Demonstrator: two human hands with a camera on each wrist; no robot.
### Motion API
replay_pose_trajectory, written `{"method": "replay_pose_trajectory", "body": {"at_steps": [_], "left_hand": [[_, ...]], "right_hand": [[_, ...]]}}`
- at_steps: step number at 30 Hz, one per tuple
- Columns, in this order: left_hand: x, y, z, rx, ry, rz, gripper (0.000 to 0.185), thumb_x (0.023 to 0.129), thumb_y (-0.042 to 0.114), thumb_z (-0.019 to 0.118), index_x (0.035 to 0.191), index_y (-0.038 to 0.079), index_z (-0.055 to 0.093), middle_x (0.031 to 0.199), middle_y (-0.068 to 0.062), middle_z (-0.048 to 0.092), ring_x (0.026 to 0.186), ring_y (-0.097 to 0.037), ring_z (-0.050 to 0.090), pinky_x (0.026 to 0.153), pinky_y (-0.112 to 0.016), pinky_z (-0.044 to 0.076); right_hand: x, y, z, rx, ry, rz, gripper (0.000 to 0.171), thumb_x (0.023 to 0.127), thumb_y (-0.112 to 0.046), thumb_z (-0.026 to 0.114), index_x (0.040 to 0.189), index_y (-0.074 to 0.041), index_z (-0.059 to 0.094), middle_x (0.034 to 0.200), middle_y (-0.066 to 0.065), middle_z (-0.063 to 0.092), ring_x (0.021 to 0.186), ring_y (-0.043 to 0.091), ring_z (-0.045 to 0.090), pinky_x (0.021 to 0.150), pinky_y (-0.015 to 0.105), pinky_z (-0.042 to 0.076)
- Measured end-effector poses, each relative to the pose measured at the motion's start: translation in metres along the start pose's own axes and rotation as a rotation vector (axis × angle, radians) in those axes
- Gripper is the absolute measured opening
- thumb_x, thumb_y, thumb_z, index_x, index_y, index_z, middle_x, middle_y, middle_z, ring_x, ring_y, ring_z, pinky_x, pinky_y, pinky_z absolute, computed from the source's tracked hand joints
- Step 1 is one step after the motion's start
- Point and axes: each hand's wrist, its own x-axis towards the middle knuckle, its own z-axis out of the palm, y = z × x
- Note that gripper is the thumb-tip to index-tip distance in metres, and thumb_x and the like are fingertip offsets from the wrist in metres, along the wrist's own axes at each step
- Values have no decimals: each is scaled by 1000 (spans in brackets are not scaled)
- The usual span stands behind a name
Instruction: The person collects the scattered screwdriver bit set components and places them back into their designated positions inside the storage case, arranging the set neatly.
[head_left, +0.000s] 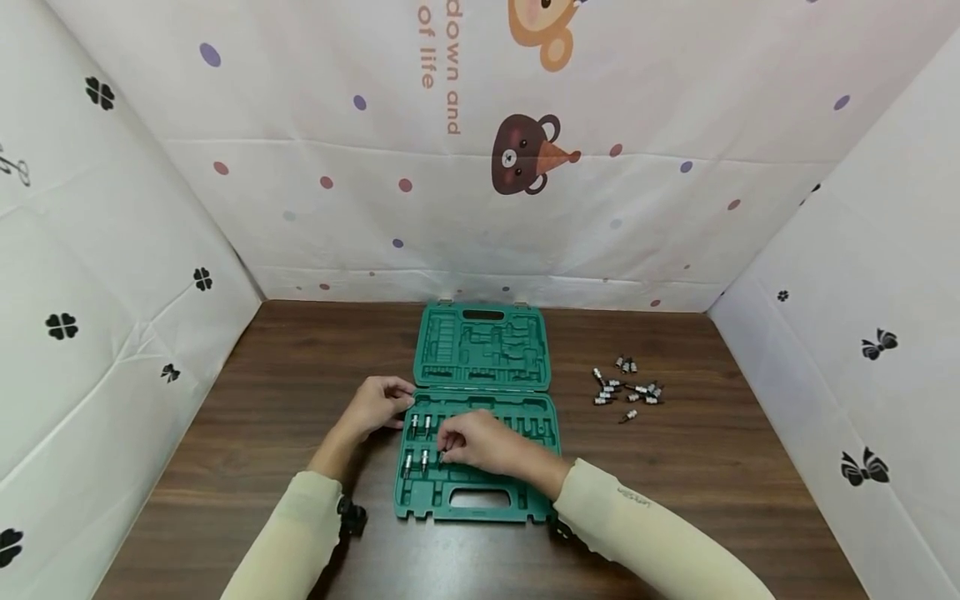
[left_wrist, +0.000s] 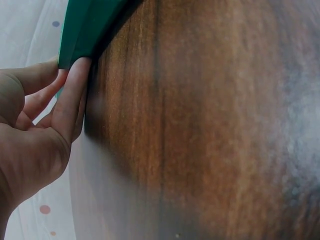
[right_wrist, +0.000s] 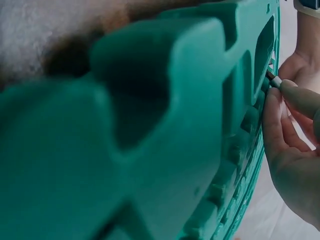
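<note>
Hands first: we see the left hand (head_left: pixel 377 406) resting against the left edge of the green tool case (head_left: pixel 480 496), near the hinge between lid and tray. In the left wrist view its fingers (left_wrist: pixel 70 100) are curled, with the fingertips pressed to the case's green corner (left_wrist: pixel 82 30); the brown wooden table (head_left: pixel 262 400) fills the rest of that view, blurred on the right side.

We find the right hand (head_left: pixel 480 442) over the left part of the lower tray, fingers bunched together and pinching a small socket bit (head_left: pixel 442 456) at one of the slots. The right wrist view shows only the bit's pale metal tip (right_wrist: pixel 274 81) between fingertips (right_wrist: pixel 295 95) and green plastic, so we cannot tell whether it is seated in the slot or only touching it (most of this view is out-of-focus moulding, very close to the lens).

Four bits (head_left: pixel 418 442) stand in the tray's left slots, two above and two below, just beside the pinched one. The hand hides the slots beneath it. The lid lies open flat, away from us, its recesses too small to read.

Right of the case, well apart from it, a loose cluster of bits (head_left: pixel 626 390) lies on the table; their kinds are too small to make out. White patterned sheets (head_left: pixel 112 292) close in the table on three sides.
</note>
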Motion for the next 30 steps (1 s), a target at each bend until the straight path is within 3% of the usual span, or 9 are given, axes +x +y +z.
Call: {"method": "replay_pose_trajectory", "body": {"at_steps": [11, 23, 30], "left_hand": [[0, -1, 0, -10, 1, -13, 21, 102, 2, 63, 121, -2, 70, 108, -18, 67, 83, -19, 68, 67, -37, 65], [1, 3, 1, -11, -3, -11, 21, 102, 2, 62, 121, -3, 70, 109, -19, 67, 83, -18, 68, 68, -37, 65], [0, 2, 1, -8, -7, -10, 21, 102, 2, 62, 122, -3, 69, 108, -18, 66, 82, -18, 67, 68, -36, 65]], "right_hand": [[5, -10, 3, -184, -7, -9, 5, 95, -16, 77, 95, -18, 73, 94, -8, 68, 80, -2, 57, 70, 15, 51], [12, -5, 1, -109, -9, 56, 7, 91, -14, 80, 90, -18, 75, 85, -9, 70, 73, -3, 61, 67, 14, 53], [14, -7, 2, -121, -13, 80, 8, 90, -15, 82, 88, -18, 75, 83, -11, 67, 72, -3, 59, 68, 15, 52]]}}
